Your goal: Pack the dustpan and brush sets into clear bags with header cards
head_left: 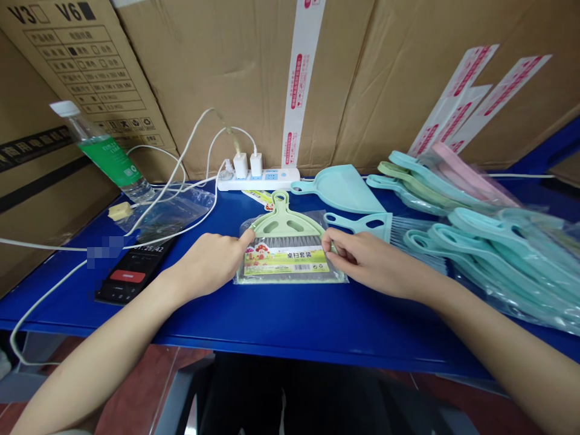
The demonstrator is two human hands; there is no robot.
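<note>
The left hand [208, 264] lies palm-down with fingers curled narrow, its index fingertip [247, 236] touching the bagged green dustpan-and-brush set [285, 264] between the hands; whether it grips, I cannot tell. The right hand [367, 260] narrowly pinches the set's right edge.

Head camera faces forward, down, close above left hand [208, 263], right hand [371, 260].
</note>
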